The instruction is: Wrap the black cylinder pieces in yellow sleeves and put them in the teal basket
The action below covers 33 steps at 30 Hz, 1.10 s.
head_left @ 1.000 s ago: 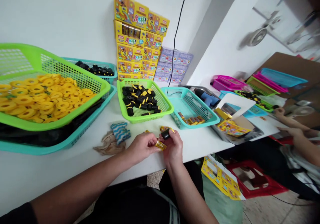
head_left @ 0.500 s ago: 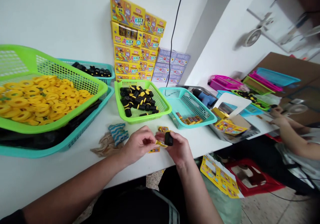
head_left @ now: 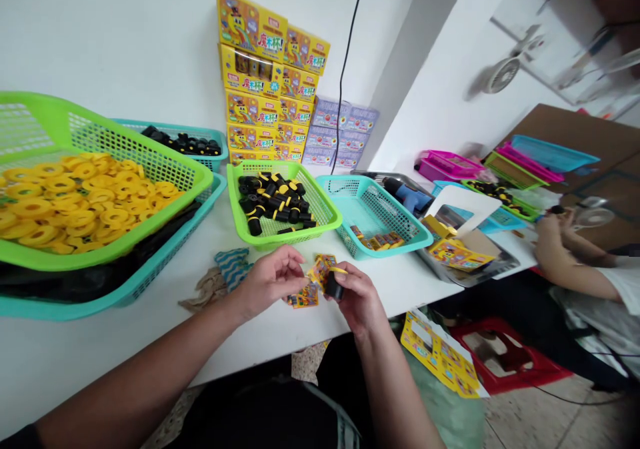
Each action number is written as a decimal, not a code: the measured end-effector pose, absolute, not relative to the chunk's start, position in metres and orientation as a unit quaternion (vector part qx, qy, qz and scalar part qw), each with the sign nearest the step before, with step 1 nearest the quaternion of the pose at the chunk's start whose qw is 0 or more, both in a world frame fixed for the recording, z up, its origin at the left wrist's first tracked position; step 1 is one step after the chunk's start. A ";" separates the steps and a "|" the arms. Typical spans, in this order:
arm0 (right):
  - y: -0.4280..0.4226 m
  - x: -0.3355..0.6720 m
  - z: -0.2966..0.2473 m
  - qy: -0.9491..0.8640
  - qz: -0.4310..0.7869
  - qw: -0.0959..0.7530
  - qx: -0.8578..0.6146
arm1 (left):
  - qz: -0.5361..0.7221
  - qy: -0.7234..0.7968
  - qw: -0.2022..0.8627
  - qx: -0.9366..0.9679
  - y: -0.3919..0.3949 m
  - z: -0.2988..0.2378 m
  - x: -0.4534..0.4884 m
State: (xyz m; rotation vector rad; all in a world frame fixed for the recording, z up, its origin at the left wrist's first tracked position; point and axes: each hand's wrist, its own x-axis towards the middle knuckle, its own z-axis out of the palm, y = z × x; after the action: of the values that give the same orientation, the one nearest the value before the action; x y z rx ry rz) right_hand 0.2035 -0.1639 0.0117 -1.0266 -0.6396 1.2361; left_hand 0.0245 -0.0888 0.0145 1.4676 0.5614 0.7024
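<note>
Right hand (head_left: 357, 295) clamps a black cylinder (head_left: 334, 287); left hand (head_left: 270, 281) pinches a yellow printed card (head_left: 321, 269): a careless tug could crease it!

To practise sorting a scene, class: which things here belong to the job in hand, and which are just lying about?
Job in hand: left hand, right hand, black cylinder, yellow printed label, green basket of black cylinders.

Lying about: blue-striped cloth, crumpled tan cloth, black cable.
</note>
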 end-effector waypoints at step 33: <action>-0.165 0.196 0.024 -0.337 0.472 0.615 -0.534 | 0.315 0.224 0.495 0.778 -0.092 0.007 0.027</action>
State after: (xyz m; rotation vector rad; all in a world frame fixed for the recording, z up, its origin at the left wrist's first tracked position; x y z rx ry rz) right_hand 0.1957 -0.1650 0.0235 -1.2309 -0.7753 1.0864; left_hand 0.0267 -0.0921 0.0067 1.8868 0.5420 0.7633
